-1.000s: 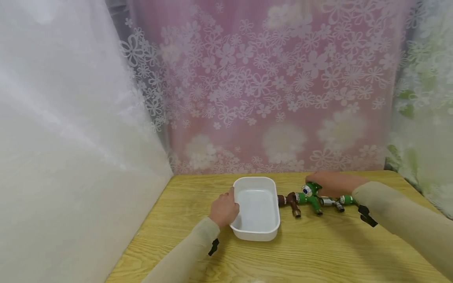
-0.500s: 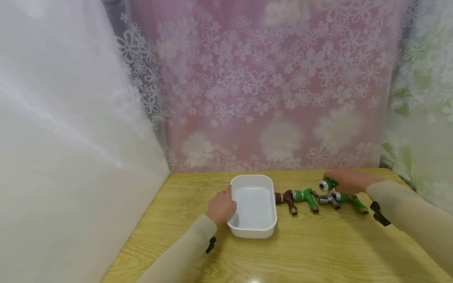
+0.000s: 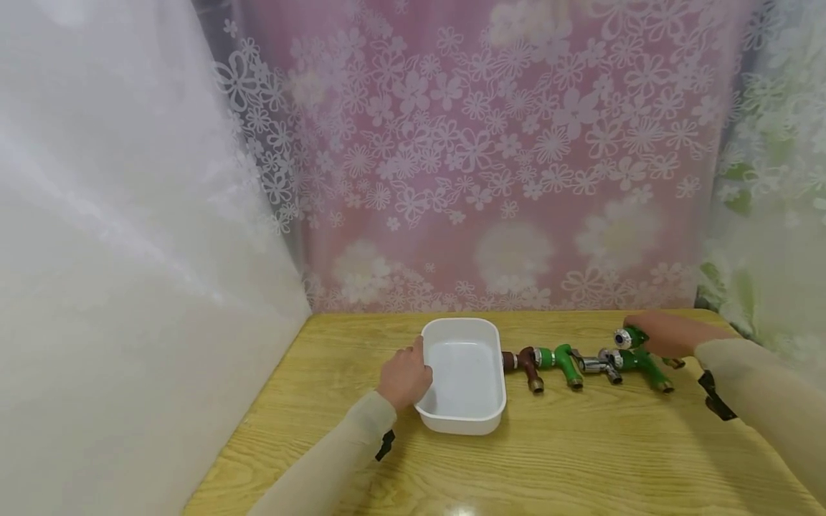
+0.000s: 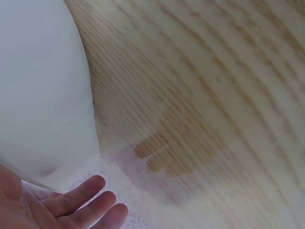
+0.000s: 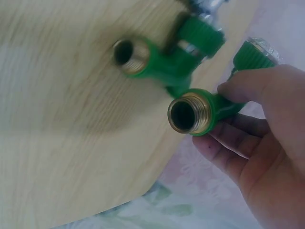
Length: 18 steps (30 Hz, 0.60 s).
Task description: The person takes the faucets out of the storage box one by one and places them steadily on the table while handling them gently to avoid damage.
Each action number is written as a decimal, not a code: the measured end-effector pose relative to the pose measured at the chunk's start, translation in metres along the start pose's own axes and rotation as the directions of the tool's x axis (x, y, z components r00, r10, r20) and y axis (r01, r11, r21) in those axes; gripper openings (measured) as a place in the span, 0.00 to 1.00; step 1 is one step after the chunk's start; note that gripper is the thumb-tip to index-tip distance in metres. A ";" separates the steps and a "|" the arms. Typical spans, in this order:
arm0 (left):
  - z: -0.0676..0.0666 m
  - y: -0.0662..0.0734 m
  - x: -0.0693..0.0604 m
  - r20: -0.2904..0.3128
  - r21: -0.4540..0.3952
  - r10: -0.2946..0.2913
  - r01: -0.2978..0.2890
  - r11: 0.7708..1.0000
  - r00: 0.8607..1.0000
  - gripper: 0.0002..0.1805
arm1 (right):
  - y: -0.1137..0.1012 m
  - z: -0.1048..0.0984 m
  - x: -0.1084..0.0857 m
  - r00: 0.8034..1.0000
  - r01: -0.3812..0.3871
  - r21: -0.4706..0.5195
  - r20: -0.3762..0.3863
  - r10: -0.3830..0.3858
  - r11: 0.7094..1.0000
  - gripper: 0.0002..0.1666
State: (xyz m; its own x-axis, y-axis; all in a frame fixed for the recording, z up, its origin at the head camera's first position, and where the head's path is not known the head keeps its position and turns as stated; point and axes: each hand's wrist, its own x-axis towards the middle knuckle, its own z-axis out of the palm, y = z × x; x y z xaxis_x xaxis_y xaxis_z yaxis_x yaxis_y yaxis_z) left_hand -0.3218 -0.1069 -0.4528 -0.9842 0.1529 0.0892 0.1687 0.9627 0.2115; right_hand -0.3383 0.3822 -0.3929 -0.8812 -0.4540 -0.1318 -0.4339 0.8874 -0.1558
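Observation:
My left hand (image 3: 405, 376) holds the left rim of a white rectangular tub (image 3: 460, 426). In the left wrist view several fingers (image 4: 78, 195) stick out beside the tub's wall (image 4: 45, 95). On the right, my right hand (image 3: 671, 332) grips a green tap (image 3: 635, 337) just above the row of taps. In the right wrist view its brass threaded mouth (image 5: 189, 114) faces the camera, with thumb and fingers around the green body. Below it, another green tap (image 3: 652, 369) lies on the table, ending the row's near right part.
Right of the tub lie a dark red tap (image 3: 530, 369), a light green tap (image 3: 565, 364) and a chrome tap (image 3: 599, 364) in a line. The wooden table (image 3: 548, 459) meets a pink flowered curtain (image 3: 503, 179) behind and a white sheet (image 3: 129, 287) on the left.
My right hand has moved right along the row, carrying the green tap away from above the light green tap. My left hand stays at the tub's rim.

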 end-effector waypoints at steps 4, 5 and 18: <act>0.000 -0.001 0.000 0.002 -0.007 0.001 -0.001 1.000 1.000 0.35 | 0.009 0.004 -0.004 1.000 -0.026 -0.001 0.000 0.026 1.000 0.25; 0.000 -0.002 0.000 0.003 -0.007 0.002 -0.002 1.000 1.000 0.35 | 0.011 0.005 -0.005 0.999 -0.036 -0.001 -0.001 0.036 0.999 0.25; 0.000 -0.004 -0.002 -0.014 0.008 0.005 -0.005 1.000 1.000 0.35 | 0.036 0.016 -0.009 0.999 -0.037 -0.034 -0.034 0.036 0.999 0.19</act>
State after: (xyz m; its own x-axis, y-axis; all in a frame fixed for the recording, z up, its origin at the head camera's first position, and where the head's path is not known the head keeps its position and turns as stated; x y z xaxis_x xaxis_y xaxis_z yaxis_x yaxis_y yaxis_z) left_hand -0.3202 -0.1106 -0.4540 -0.9824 0.1551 0.1037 0.1736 0.9635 0.2036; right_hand -0.3431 0.4174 -0.4129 -0.9020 -0.4190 -0.1042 -0.4071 0.9058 -0.1174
